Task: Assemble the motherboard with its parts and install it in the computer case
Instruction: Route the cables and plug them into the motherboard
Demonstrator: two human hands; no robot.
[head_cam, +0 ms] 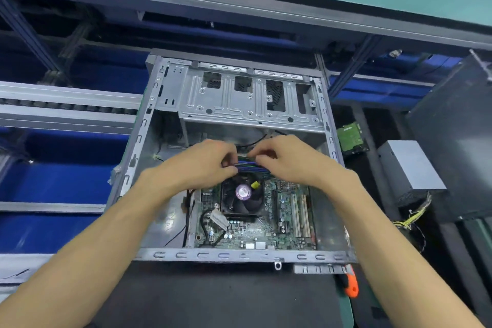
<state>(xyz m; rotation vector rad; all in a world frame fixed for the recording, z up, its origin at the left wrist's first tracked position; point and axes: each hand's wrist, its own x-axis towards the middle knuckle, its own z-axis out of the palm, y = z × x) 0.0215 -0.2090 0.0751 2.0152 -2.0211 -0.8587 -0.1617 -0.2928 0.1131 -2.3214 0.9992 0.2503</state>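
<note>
My left hand point(210, 160) and right hand point(282, 158) meet over the far edge of the motherboard point(255, 221), fingers curled, each pinching an end of what I take to be a memory stick point(250, 164) lying left to right above the blue slots. Blur hides whether it has entered a slot.

The risk, as I judge it, is pressing it down crooked or turned the wrong way: the notch would not line up, and force could bend the board or damage the slot. My knuckles are also just beyond the cooler fan point(243, 194), so a slip could knock it.

Both forearms reach in from the near side, wrists bent down. The board lies inside the open computer case point(149, 120); an orange-handled tool point(351, 285) lies near right.
</note>
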